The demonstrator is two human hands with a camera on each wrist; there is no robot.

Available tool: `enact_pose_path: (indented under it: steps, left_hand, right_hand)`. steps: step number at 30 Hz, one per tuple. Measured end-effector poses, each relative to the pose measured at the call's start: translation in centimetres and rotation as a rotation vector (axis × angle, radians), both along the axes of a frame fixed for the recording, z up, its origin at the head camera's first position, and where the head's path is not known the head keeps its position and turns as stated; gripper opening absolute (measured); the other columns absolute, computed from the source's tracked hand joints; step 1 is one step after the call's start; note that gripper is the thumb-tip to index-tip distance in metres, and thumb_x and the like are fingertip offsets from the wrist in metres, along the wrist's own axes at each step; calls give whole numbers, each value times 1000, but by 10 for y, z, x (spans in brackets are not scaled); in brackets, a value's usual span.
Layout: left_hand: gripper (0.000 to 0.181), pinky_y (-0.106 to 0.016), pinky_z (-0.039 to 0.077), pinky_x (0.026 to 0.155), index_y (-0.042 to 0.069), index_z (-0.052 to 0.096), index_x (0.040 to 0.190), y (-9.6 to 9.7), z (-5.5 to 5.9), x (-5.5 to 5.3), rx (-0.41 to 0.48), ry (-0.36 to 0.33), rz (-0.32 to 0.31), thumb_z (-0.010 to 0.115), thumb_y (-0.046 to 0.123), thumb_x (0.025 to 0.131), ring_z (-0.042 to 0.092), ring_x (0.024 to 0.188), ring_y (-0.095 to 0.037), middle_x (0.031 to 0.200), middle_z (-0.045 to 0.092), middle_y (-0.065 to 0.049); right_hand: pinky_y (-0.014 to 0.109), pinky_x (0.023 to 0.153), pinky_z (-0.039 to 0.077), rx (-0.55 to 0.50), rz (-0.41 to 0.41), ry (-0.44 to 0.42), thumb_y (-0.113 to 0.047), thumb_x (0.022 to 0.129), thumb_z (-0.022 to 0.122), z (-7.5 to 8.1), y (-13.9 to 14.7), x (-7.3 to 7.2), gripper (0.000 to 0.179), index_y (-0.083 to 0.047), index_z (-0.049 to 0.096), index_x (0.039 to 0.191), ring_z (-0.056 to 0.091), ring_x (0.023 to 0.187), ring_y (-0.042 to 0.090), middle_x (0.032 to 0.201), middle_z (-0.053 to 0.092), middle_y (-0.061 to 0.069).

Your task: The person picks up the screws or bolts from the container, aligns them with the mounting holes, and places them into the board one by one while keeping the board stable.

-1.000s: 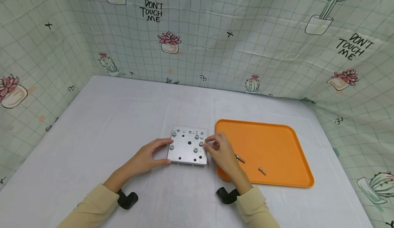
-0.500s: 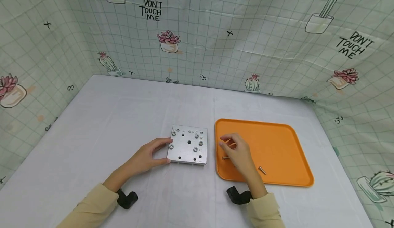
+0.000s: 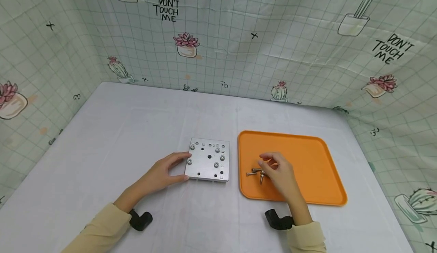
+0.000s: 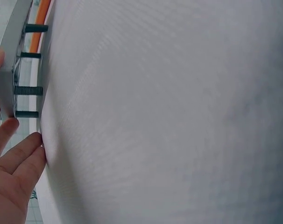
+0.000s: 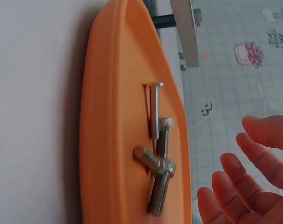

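A square silver metal plate [image 3: 205, 165] with holes stands raised off the table on screw shanks, seen below it in the left wrist view. Several socket head screws [image 3: 222, 157] sit upright in it. My left hand [image 3: 158, 173] holds the plate at its left edge, thumb by the near corner. Over the orange tray [image 3: 307, 169] hovers my right hand [image 3: 281, 175], fingers loosely bent with nothing between them. Several loose screws [image 5: 155, 109] lie in the tray just below and left of that hand, some crossing each other; the hand partly covers this spot in the head view.
The tray's raised rim [image 3: 240, 162] runs just right of the plate. White cloth covers the table [image 3: 136, 131]. A patterned curtain [image 3: 218, 48] hangs behind and at both sides. Black wrist mounts [image 3: 280, 220] sit below the hands.
My right hand has moved away from the plate's right edge, rightward over the tray, uncovering the loose screws. The left hand stays on the plate.
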State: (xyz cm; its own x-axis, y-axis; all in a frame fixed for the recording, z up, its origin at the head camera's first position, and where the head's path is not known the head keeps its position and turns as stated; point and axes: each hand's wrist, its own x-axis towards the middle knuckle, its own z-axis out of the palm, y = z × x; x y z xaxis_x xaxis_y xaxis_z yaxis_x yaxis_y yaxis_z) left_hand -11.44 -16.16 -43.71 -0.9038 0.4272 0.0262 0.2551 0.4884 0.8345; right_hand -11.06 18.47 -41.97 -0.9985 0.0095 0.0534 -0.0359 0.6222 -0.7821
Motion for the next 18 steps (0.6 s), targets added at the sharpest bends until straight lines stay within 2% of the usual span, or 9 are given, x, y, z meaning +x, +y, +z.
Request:
enact_pose_path:
  steps: [8,13,18]
  left_hand:
    - [61,-37,38,109,11,50,132,1,2,1,3,-8,5,76,16,77,44,130,-28,138,48,-9]
    - [61,-36,38,110,11,50,132,0,2,1,8,-13,6,76,16,77,44,130,-27,138,48,-8]
    - [61,-37,38,109,11,50,132,0,2,0,5,-7,2,76,17,77,44,130,-27,138,48,-9]
  right_hand:
    - [16,69,48,88,-9,-16,-18,87,67,-4,12,3,22,-4,66,103,53,82,16,97,61,10]
    - [21,66,44,170,1,-96,-20,87,67,-3,15,4,25,-3,66,104,50,81,18,95,59,11]
    - [22,66,43,206,24,-154,-23,87,66,-4,16,5,27,-2,66,104,48,81,19,94,57,10]
